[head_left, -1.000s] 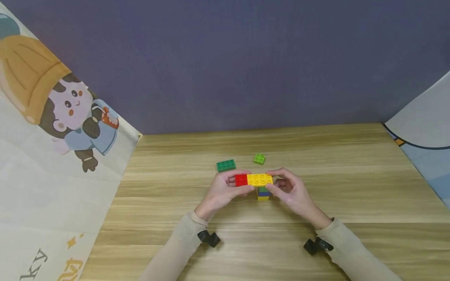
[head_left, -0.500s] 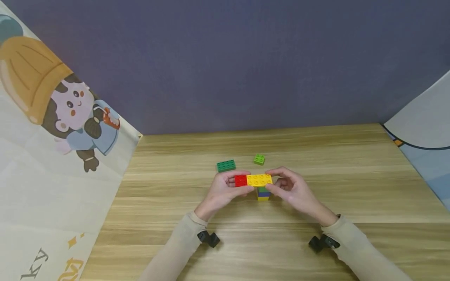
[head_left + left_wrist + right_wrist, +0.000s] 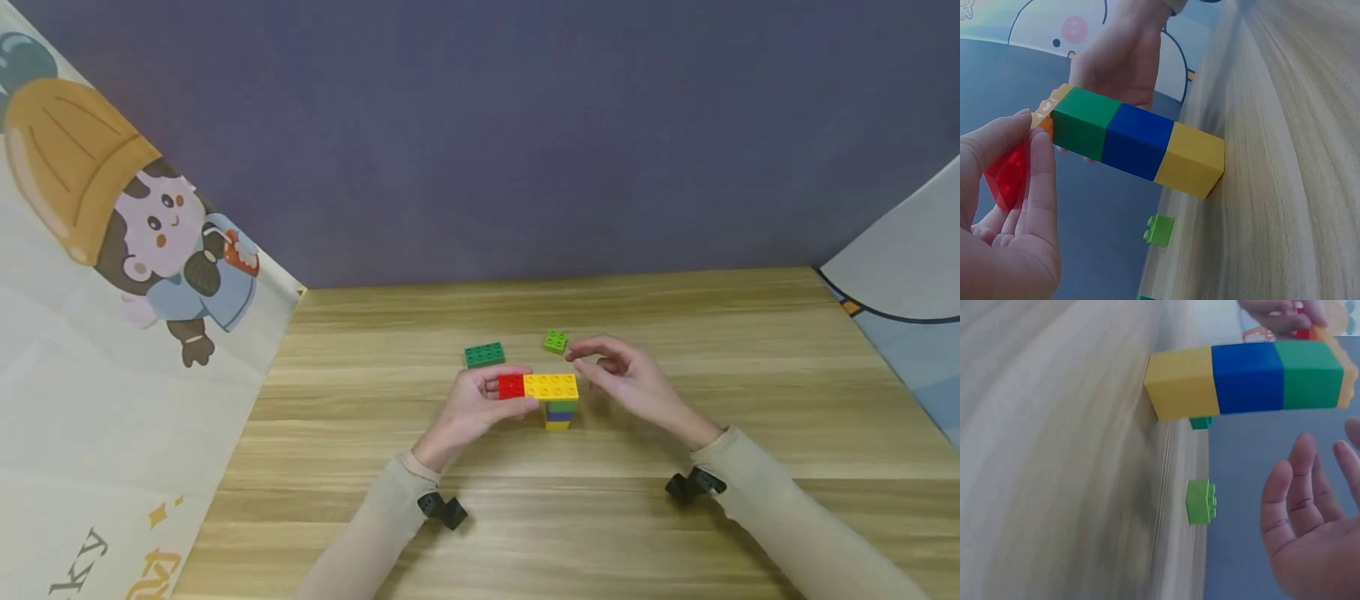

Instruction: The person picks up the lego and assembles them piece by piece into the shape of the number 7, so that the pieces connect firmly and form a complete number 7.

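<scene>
A stack of toy bricks stands on the wooden table, with a yellow brick at the bottom, a blue brick above it and a green brick higher up. Across the top lies a long yellow brick, overhanging toward the left. At its left end is a red brick; how the two join is hidden. My left hand grips this red and yellow end between thumb and fingers. Right of the stack, my right hand hovers with loosely bent fingers, holding nothing and apart from the bricks.
Behind the stack, a small lime green brick lies on the table, close to the right fingertips. A dark green brick lies behind the left hand. A dark blue panel rises at the table's back edge.
My right hand has let go of the long yellow brick's right end and moved slightly back and up. My left hand keeps its grip, nearly still.
</scene>
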Demonstrator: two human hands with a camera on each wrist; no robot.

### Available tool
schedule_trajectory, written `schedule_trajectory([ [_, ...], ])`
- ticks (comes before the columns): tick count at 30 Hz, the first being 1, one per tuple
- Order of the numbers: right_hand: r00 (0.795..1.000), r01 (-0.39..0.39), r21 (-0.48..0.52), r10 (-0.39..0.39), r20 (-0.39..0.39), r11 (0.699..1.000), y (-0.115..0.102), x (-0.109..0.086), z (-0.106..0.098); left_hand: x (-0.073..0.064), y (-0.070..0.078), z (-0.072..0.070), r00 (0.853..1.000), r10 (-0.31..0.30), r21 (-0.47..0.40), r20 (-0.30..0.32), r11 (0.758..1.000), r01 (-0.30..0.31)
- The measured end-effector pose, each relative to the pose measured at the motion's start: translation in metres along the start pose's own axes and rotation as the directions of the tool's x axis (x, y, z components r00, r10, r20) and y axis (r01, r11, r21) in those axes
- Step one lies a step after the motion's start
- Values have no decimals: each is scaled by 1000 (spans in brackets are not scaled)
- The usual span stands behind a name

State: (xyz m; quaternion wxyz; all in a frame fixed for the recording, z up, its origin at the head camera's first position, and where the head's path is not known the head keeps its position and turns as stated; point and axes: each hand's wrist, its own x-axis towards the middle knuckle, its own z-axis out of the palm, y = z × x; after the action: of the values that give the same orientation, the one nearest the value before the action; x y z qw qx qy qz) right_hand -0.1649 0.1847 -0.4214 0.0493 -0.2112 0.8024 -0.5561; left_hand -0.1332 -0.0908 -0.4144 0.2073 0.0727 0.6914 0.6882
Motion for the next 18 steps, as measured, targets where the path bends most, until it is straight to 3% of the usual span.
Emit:
schedule_trajectory([
  [9,990,-99,-171,114,84,980,2,30,-5,-1,-1,0,1000,4,-16,-3,1000,-4],
  [18,977,-52,-258,103,187,965,-7,58,-7,0,-2,0,1000,4,-14,-8,1000,-4],
])
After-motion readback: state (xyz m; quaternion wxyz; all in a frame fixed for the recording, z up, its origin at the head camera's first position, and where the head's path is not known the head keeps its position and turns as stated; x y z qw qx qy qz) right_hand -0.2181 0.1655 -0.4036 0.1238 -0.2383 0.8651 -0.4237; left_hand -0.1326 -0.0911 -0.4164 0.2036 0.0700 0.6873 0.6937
